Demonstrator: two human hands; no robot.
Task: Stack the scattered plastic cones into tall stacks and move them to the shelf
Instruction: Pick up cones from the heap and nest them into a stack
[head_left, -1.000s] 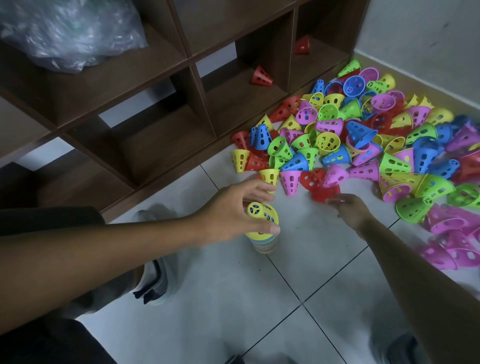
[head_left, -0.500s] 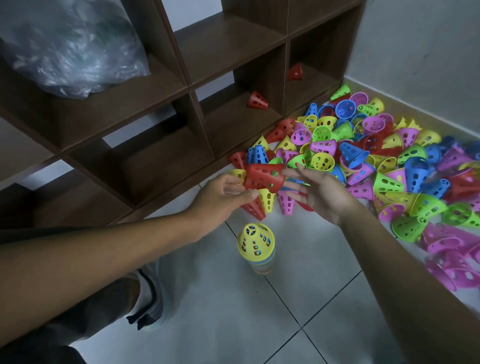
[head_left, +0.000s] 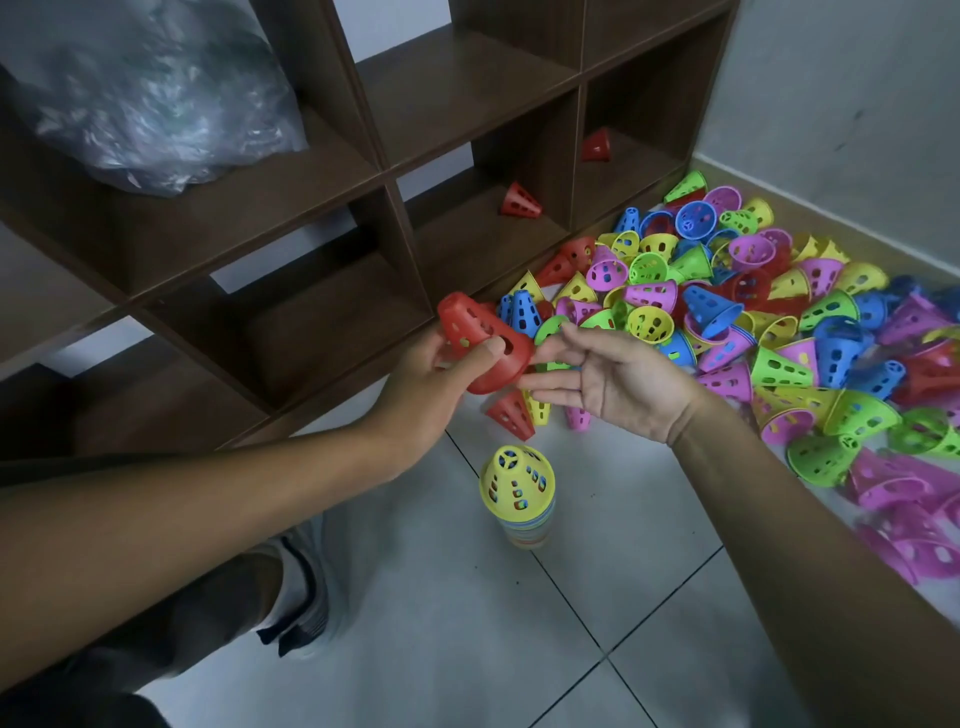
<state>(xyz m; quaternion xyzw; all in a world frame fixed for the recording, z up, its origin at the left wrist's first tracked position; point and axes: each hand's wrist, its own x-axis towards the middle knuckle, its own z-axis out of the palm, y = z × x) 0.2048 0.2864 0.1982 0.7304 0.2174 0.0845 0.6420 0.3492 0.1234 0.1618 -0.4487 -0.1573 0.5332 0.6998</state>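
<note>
One red cone (head_left: 480, 345), perforated, tilted, left hand (head_left: 434, 374)

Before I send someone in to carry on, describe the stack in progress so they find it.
On the tiled floor before the dark shelf, below both hands, one upright stack stands apart from the pile. Its yellow top cone sits upright on nested rims.

Tiled floor (head_left: 467, 649), scattered cones (head_left: 753, 322), yellow-topped stack (head_left: 517, 483), shelf (head_left: 467, 93), perhaps bag (head_left: 150, 98)
</note>
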